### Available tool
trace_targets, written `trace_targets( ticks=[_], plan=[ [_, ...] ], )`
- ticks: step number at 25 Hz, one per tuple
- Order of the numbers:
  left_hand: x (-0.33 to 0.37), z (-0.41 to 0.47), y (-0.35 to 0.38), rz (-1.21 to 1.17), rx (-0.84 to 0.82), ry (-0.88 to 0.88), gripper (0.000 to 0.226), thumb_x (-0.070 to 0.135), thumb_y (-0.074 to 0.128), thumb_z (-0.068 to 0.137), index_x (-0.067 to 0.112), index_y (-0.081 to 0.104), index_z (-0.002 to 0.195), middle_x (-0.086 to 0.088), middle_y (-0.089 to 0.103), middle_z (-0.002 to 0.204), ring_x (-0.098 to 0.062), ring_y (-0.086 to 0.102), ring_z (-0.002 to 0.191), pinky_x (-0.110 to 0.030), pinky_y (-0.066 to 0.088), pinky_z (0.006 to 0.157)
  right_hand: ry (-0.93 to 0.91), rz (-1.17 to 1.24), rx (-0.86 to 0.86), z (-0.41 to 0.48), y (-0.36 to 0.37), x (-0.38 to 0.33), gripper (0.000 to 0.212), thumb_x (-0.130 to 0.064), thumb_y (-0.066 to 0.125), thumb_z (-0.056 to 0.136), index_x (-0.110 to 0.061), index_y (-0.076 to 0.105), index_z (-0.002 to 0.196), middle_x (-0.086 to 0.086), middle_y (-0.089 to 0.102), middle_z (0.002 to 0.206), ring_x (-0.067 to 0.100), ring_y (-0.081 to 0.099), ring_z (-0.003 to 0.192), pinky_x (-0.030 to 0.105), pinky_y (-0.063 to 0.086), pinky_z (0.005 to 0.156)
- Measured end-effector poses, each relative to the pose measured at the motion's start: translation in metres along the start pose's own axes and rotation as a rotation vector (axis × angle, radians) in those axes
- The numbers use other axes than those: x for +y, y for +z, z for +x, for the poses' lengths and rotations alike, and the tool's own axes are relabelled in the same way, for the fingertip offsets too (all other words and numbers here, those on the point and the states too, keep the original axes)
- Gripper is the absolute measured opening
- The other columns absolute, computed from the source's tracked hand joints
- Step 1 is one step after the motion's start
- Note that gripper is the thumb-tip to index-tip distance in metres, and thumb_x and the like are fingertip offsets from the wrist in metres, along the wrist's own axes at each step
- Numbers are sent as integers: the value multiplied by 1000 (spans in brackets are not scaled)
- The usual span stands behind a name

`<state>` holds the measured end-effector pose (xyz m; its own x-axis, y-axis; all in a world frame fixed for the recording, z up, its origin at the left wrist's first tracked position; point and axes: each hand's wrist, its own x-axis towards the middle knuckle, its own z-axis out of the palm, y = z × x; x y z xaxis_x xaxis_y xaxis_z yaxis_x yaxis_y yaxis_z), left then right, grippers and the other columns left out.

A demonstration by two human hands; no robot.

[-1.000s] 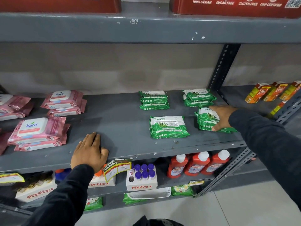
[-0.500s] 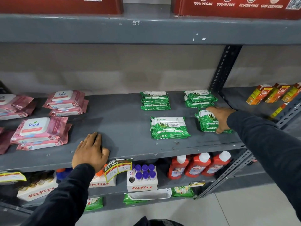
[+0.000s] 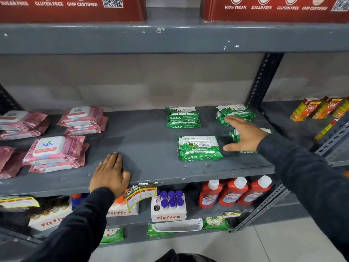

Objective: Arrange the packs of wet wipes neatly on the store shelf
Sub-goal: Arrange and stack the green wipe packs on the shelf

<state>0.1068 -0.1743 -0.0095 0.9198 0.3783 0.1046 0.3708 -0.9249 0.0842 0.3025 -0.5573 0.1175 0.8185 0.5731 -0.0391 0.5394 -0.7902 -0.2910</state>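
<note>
Green Origami wipe packs lie on the grey shelf (image 3: 147, 148): a back stack (image 3: 182, 117), a second back stack (image 3: 237, 111), one front pack (image 3: 199, 147), and a front right pack (image 3: 233, 136) mostly hidden under my right hand (image 3: 243, 135). That hand hovers over it with fingers spread, holding nothing. Pink Kara packs sit on the left: a front stack (image 3: 54, 154) and a back stack (image 3: 83, 120). My left hand (image 3: 110, 173) rests flat on the shelf's front edge, empty.
More pink packs (image 3: 20, 123) lie at the far left. Red boxes (image 3: 273, 8) stand on the shelf above. Below are red Harpic bottles (image 3: 234, 191), Fitfizz boxes (image 3: 169, 208) and a price tag (image 3: 140, 193). Juice cartons (image 3: 319, 108) stand beyond the upright post (image 3: 264, 80).
My right hand has let go of the front right green pack and lifted, opening its fingers toward the back stack. The left hand has stayed in place.
</note>
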Motion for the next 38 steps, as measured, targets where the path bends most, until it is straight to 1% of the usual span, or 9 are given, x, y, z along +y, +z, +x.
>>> trace_targets(
  ticks=[8, 14, 18, 23, 27, 29, 31, 34, 38],
  plan=[
    [1, -1, -1, 17, -62, -2, 75, 44, 15, 81, 9, 19, 148, -8, 15, 157, -23, 12, 143, -38, 11, 116, 17, -31, -196, 11, 54, -39, 125, -62, 77, 63, -19, 3, 154, -1, -2, 163, 18, 2, 150, 38, 13, 122],
    [3, 6, -6, -85, -99, -33, 68, 43, 28, 86, 8, 28, 144, -12, 22, 155, -27, 18, 141, -41, 16, 114, 311, 652, 187, -2, 80, -42, 81, -59, 42, 92, -12, 17, 153, 4, 15, 162, 20, 13, 149, 36, 13, 119],
    [57, 12, -23, -632, -78, -119, 62, 39, 32, 86, 6, 40, 138, -16, 33, 149, -28, 29, 135, -35, 20, 111, 513, 1030, 320, 0, 101, -34, 59, -69, 42, 82, -25, 52, 120, 3, 50, 139, 25, 42, 134, 41, 29, 114],
    [157, 17, -43, -1324, -276, -277, 46, 22, 44, 95, 15, 38, 140, 1, 38, 144, -18, 34, 133, -28, 22, 108, 522, 1163, 339, 5, 100, -30, 48, -44, 46, 96, -11, 56, 129, 4, 54, 125, 21, 49, 118, 36, 34, 106],
    [188, 11, -46, -1386, -362, -271, 15, 18, 41, 95, 19, 56, 92, 4, 55, 100, -19, 48, 101, -27, 35, 81, 485, 1171, 326, 5, 104, -33, 45, -38, 47, 98, -10, 54, 131, -2, 52, 118, 14, 47, 113, 33, 33, 106],
    [189, 9, -40, -1404, -362, -253, 18, 16, 41, 93, 22, 56, 86, 6, 57, 97, -10, 51, 91, -22, 38, 75, 443, 1146, 318, 5, 107, -34, 45, -37, 48, 98, -11, 53, 133, -2, 53, 125, 13, 47, 118, 32, 31, 111],
    [186, 6, -37, -1427, -341, -245, 22, 22, 46, 88, 23, 61, 103, 5, 60, 111, -8, 53, 100, -23, 41, 90, 424, 1146, 318, 6, 110, -34, 44, -36, 49, 97, -11, 54, 133, 0, 54, 132, 14, 48, 123, 33, 30, 113],
    [182, 1, -37, -1415, -348, -258, 55, 27, 48, 87, 14, 40, 140, 7, 43, 136, -15, 39, 128, -35, 25, 112, 409, 1125, 312, 9, 115, -36, 44, -37, 49, 97, -12, 56, 133, 4, 55, 138, 18, 49, 129, 38, 31, 116],
    [175, 1, -38, -1392, -365, -264, 63, 32, 48, 84, 15, 35, 143, 4, 38, 146, -17, 35, 133, -38, 22, 114, 381, 1114, 309, 10, 122, -39, 45, -36, 47, 98, -11, 53, 136, 4, 53, 140, 17, 48, 129, 36, 31, 116]
  ],
)
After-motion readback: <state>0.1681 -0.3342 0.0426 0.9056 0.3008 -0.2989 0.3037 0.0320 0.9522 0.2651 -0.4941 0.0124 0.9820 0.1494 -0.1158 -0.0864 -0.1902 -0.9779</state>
